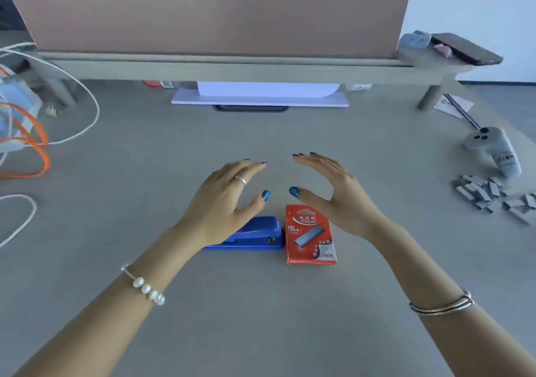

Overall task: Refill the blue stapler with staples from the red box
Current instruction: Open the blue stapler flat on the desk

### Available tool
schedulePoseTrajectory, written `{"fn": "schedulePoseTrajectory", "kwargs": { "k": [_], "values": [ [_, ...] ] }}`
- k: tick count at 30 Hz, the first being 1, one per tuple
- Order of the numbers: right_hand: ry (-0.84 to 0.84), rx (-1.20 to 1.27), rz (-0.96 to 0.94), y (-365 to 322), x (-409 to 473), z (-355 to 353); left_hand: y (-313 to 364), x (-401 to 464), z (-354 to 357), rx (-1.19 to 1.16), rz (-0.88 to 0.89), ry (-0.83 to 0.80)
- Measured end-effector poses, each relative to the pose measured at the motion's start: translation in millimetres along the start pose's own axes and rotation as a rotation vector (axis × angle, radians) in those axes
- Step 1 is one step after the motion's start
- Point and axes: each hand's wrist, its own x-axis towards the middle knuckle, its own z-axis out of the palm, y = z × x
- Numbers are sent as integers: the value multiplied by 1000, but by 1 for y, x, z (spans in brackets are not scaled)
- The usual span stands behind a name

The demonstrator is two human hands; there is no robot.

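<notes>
The blue stapler (255, 236) lies closed on the grey desk, its left end hidden under my left hand (226, 197). Right beside it, on its right, lies the red box of staples (310, 236), flat and closed, label up. My left hand hovers above the stapler with fingers spread and holds nothing. My right hand (333, 194) hovers just above and beyond the red box, palm facing left, fingers apart, also holding nothing. Neither hand visibly touches an object.
A pile of several loose grey staple strips (493, 197) lies at the right, behind it a grey controller (493, 150). White and orange cables (34, 144) lie at the left. A monitor riser (232, 66) with a white keyboard (261, 99) under it spans the back.
</notes>
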Motion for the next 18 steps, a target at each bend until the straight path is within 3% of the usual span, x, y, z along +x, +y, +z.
{"fn": "schedulePoseTrajectory", "kwargs": {
  "k": [18],
  "values": [
    [-17,-28,-112,8,-40,42,11,-49,29,15,-71,22]
  ]
}}
